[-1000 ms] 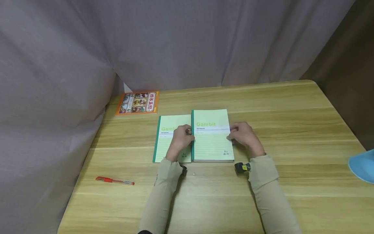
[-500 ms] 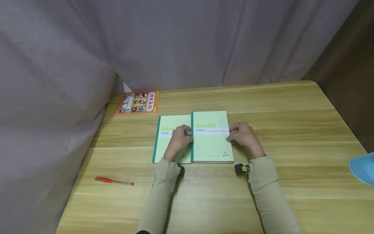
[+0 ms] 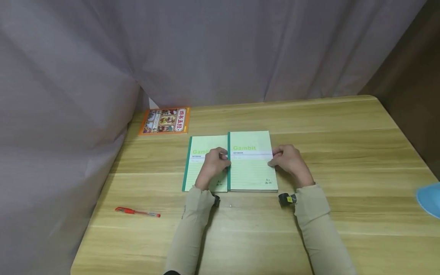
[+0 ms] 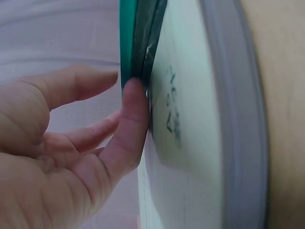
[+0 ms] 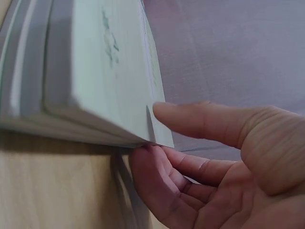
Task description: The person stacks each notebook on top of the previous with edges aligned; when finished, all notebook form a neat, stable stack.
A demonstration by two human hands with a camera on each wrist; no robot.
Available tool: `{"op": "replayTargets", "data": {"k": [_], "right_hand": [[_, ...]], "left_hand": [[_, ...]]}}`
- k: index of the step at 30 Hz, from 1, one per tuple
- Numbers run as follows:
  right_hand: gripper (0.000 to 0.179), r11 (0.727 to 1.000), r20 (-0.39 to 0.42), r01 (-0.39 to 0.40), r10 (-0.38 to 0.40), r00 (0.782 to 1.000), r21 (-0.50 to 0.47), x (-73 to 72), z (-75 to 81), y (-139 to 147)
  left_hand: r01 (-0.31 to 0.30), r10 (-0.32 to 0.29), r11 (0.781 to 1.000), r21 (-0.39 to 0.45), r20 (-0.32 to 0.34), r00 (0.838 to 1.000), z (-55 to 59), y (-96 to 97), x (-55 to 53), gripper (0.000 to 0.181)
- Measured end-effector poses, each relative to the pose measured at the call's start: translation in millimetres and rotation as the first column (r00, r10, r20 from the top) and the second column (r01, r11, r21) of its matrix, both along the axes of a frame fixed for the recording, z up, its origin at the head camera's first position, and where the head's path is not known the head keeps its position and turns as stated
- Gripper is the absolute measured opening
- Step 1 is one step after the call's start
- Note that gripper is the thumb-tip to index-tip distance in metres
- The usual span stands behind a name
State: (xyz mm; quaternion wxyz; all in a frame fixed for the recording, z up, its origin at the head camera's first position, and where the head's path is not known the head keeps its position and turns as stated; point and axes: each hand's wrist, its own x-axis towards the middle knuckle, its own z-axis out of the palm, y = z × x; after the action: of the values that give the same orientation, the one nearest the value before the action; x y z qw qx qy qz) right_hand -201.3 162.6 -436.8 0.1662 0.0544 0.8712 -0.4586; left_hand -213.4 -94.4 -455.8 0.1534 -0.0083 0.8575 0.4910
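Note:
A stack of pale green notebooks (image 3: pixel 252 168) with dark green spines lies mid-table, the top one marked "Gambit". Directly to its left is a matching notebook (image 3: pixel 189 177), partly covered by the left hand and sleeve. My left hand (image 3: pixel 214 166) pinches the stack's spine edge; in the left wrist view a fingertip presses the green spine (image 4: pixel 127 43), with the thumb close by. At the opposite edge, my right hand (image 3: pixel 288 160) holds the stack, thumb (image 5: pixel 190 119) at the top cover and curled fingers against the side. Several layers show at the stack's corner (image 5: pixel 57 62).
An orange illustrated book (image 3: pixel 165 120) lies at the back left of the wooden table (image 3: pixel 361 160). A red pen (image 3: pixel 137 212) is at the front left. Part of a light blue object (image 3: pixel 429 199) shows at the right edge. Grey curtain (image 3: pixel 206 49) hangs behind.
The top of the right stack has come down slightly and toward me, its lower edge nearer the left notebook's. Both hands keep their places at its sides. The head view shifts a little.

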Motion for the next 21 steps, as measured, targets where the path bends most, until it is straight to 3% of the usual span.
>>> {"op": "replayTargets", "data": {"k": [7, 13, 21], "right_hand": [[0.047, 1.000, -0.025, 0.006, -0.006, 1.000, 0.002, 2.3, 3.9, 2], [0.046, 0.999, -0.096, 0.036, -0.034, 0.995, 0.018, 3.8, 8.5, -1], [0.045, 0.999, -0.145, 0.009, -0.004, 0.989, 0.031, 1.4, 11.4, -19]], "left_hand": [[-0.042, 0.042, 0.999, 0.008, -0.012, 0.999, -2.4, -4.8, -0.8, 0.039], [-0.074, 0.074, 0.997, -0.002, -0.030, 0.997, -2.4, -10.7, 0.1, 0.038], [-0.110, 0.109, 0.994, -0.017, -0.059, 0.992, 1.3, -21.9, 4.0, 0.040]]}}
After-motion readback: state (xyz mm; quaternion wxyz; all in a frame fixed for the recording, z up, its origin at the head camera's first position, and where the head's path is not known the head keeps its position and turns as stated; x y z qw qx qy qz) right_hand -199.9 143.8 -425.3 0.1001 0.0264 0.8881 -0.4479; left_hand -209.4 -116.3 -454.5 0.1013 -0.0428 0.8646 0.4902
